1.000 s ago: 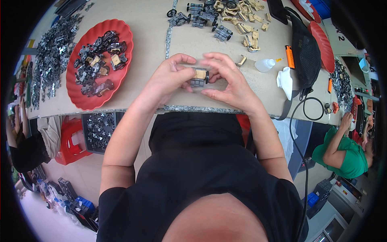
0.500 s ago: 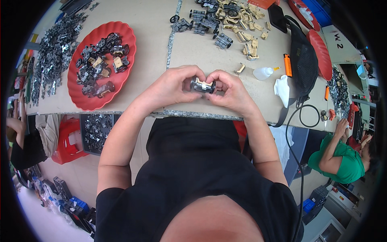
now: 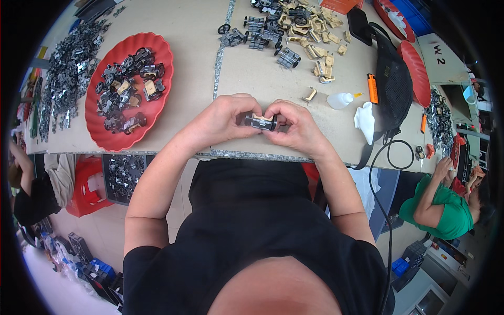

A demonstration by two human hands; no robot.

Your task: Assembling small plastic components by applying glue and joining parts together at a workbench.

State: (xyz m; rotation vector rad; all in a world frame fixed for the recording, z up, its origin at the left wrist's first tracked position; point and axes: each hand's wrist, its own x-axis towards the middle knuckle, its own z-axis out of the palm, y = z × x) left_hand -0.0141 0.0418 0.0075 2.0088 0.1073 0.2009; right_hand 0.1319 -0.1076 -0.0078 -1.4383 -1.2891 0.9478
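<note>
Close to the table's front edge, my left hand (image 3: 227, 119) and my right hand (image 3: 298, 127) are closed on a small toy car chassis (image 3: 261, 122). It is grey and black, with black wheels and a tan piece on its upper side. My fingertips hide both of its ends in part. Beyond my right hand lies a loose tan plastic part (image 3: 311, 94). Farther back are several grey wheeled chassis (image 3: 265, 35) and a heap of tan plastic parts (image 3: 316, 32). To my left, a scalloped red bowl (image 3: 151, 113) contains several chassis, some with tan pieces.
On the right are a white squeeze bottle (image 3: 339, 101), an orange lighter-shaped item (image 3: 373, 88), a white tissue (image 3: 364, 122) and a black bag (image 3: 395, 86). A black cable (image 3: 376, 189) hangs over the edge. Grey parts (image 3: 71, 73) cover the far left. A person in green (image 3: 443, 207) sits at right.
The chassis is turned slightly between my hands, and more of its right-hand wheel shows. Both hands sit a little lower in the picture, as does the whole left side of the table.
</note>
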